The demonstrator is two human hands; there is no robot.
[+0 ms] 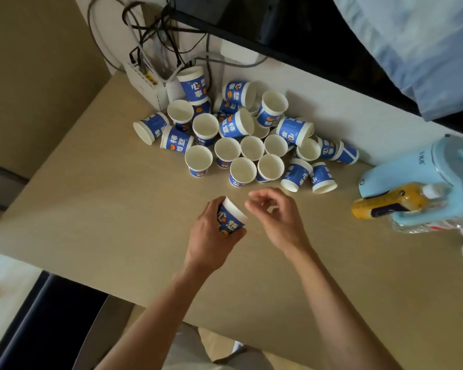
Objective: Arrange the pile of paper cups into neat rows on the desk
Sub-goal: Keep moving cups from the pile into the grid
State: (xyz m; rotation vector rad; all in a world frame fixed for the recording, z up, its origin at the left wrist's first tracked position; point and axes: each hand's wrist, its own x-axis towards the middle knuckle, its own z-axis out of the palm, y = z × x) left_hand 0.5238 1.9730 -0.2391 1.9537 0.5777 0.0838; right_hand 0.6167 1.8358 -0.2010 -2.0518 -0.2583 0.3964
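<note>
1. Nearest of all, on the near side of the pile, one paper cup is being gripped by the left hand. Fingers and thumb are being wrapped round its blue wall, and it is being held tilted, rim pointing up toward the pile and slightly right.
2. Just right of that cup, also on the pile's near side, the right hand is being held with its fingers loosely curled. Nothing is being grasped in it, as far as can be seen.
3. The step in hand is being judged as the setting-out of a single cup. No finished row is being shown, so the task is being judged as barely begun.
4. For the next move, the cup is being required upright, mouth up, on the bare desk near of the pile, with room for neighbours. The free right hand is being left well placed to fetch another cup from the pile's near edge.
5. In the pile itself, upright and toppled cups are being seen mixed and touching, with the upright ones mostly along its near edge.
6. Right of the pile, a light-blue kettle and a yellow bottle are being shown; behind its far-left corner, a white box with cables.
</note>
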